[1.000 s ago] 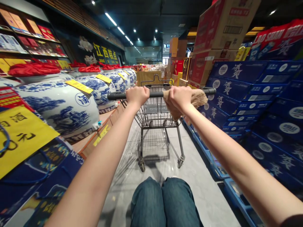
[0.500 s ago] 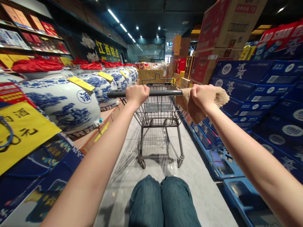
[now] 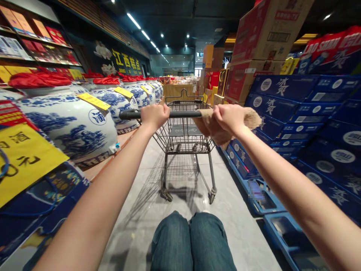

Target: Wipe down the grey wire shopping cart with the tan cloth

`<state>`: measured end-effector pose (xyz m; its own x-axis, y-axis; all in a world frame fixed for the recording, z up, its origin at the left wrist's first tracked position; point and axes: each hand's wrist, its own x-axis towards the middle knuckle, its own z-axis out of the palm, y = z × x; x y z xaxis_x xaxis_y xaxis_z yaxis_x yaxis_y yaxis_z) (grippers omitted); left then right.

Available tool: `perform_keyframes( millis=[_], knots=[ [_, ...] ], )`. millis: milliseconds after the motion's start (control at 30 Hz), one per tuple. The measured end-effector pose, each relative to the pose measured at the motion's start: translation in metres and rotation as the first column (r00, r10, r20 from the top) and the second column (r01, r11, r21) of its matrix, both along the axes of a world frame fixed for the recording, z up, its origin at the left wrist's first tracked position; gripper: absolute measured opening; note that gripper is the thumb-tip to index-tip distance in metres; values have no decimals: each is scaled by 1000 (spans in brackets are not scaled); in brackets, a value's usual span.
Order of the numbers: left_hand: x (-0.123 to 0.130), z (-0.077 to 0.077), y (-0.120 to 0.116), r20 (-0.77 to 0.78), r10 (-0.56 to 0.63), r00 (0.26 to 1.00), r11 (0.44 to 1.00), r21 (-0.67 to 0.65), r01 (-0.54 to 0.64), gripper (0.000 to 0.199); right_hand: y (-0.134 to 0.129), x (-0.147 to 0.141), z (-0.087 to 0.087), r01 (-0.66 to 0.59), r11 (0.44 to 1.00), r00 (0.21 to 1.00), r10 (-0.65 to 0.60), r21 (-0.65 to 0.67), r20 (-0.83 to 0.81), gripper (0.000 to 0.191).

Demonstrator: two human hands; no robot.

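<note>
In front of me a dark wire shopping cart [image 3: 186, 145] stands on the pale floor, its basket bare as far as I can see. My left hand [image 3: 155, 116] is closed around the left part of its dark handle [image 3: 184, 114]. A tan fuzzy cloth [image 3: 252, 118] drapes over the handle's right part and hangs below it. My right hand [image 3: 229, 117] grips the cloth there, fingers wrapped over the bar, whose end it hides. Both arms reach forward.
Large blue-and-white porcelain jars [image 3: 70, 124] with red covers line a ledge on the left. Stacked blue cartons [image 3: 282, 90] rise on the right above blue plastic pallets [image 3: 293, 229]. Taller brown cartons [image 3: 262, 34] stand behind them. The tiled aisle [image 3: 234, 195] runs ahead between them.
The handle, both hands and the cloth have shifted left in view, and the handle tilts slightly. The cart's left rear wheel has swivelled. The jars and cartons sit a little further left.
</note>
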<state>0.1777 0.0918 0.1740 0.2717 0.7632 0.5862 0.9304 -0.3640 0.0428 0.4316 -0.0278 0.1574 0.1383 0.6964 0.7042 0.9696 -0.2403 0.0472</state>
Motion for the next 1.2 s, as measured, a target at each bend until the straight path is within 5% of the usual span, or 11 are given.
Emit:
perform_keyframes(
  millis=[167, 533, 733, 900, 967, 1100, 1200],
  knots=[
    [3, 0, 0, 35, 4, 999, 1000, 4, -4, 82, -6, 21, -4, 98, 991, 995, -98, 86, -12, 53],
    [4, 2, -5, 17, 42, 999, 999, 12, -42, 77, 43, -111, -8, -195, 981, 980, 195, 12, -23, 52],
    [2, -1, -8, 14, 25, 1000, 1000, 19, -25, 75, 22, -87, -6, -398, 910, 893, 413, -112, 179, 43],
    [7, -1, -17, 19, 25, 999, 999, 28, -26, 73, 24, -78, 35, -185, 912, 973, 222, -366, 61, 28],
    [11, -2, -21, 26, 22, 999, 999, 33, -23, 71, 36, -85, 54, -143, 837, 987, 163, -528, -8, 30],
    [17, -3, -25, 25, 4, 1000, 999, 44, -5, 69, 61, -89, 78, -261, 591, 965, 165, -764, -203, 32],
    [18, -3, -25, 27, -2, 1000, 999, 45, 1, 68, 63, -85, 78, -282, 558, 959, 192, -780, -209, 31]
  ],
)
